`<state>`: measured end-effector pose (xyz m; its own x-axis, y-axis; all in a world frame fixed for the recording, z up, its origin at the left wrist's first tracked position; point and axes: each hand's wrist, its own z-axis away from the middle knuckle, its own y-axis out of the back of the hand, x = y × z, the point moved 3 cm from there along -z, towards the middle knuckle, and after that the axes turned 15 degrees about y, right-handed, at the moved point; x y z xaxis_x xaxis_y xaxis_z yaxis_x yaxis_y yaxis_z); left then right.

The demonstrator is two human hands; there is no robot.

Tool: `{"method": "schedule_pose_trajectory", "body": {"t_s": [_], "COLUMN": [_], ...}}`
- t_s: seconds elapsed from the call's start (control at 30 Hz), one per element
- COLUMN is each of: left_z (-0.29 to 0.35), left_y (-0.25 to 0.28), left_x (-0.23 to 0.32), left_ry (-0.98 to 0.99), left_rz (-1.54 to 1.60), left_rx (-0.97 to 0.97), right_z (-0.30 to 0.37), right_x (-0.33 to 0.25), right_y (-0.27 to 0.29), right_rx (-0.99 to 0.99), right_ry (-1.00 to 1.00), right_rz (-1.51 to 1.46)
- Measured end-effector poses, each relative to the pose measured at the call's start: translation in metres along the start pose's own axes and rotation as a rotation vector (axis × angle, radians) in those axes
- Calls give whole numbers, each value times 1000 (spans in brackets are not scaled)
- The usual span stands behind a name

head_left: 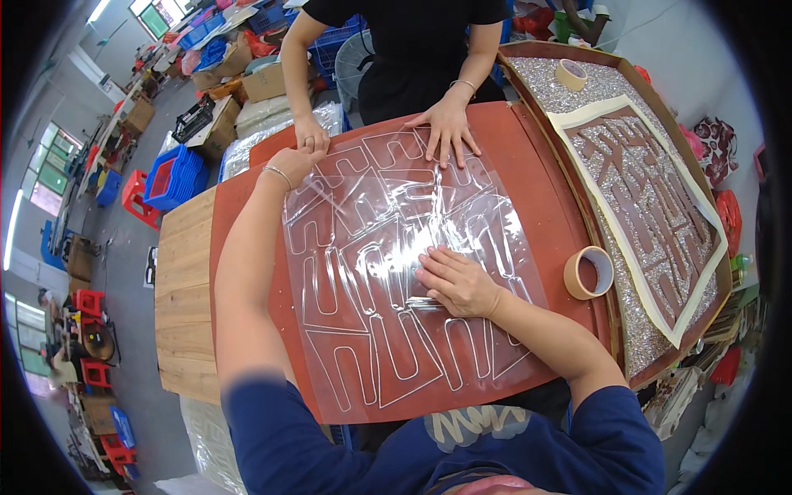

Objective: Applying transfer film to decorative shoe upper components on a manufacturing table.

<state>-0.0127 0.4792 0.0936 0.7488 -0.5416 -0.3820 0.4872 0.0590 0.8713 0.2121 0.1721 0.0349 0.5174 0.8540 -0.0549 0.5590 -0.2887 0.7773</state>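
Note:
A clear plastic sheet (356, 276) lies over a red-brown board (540, 219), with pale looping outlines across it and strong glare in the middle. At its far left corner, my left hand (294, 167) has its fingers closed on the sheet's edge, close to a co-worker's hand (310, 134). My right hand (459, 285) rests flat on the sheet right of centre, fingers stretched out. The co-worker's other hand (450, 132) is spread on the far edge of the sheet.
A tape roll (588, 273) stands on the board's right side. Beyond it, a tray of glittering stones (532, 70) holds a cream-edged stencil (701, 210) and another tape roll (571, 74). Wooden planks (186, 305) adjoin on the left; blue crates (176, 177) stand past them.

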Motion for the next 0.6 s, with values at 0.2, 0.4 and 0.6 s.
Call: {"method": "schedule_pose_trajectory", "body": {"t_s": [0.2,0.4,0.6], "left_z": [-16,-4,34], "left_y": [-45,-55,-106], "left_x": [-25,-22,-12], "left_ry": [-149,-16,349], "left_rz": [-484,-136,30], "left_rx": [487,280,472], "right_z": [-4,1,-1], "right_x": [-2,1,-1], "right_y": [-1,2,-5], "right_rx": [-2,-14,-32], "right_ry": [7,-17,-8], "right_rz": [-37,-16,-13]}}
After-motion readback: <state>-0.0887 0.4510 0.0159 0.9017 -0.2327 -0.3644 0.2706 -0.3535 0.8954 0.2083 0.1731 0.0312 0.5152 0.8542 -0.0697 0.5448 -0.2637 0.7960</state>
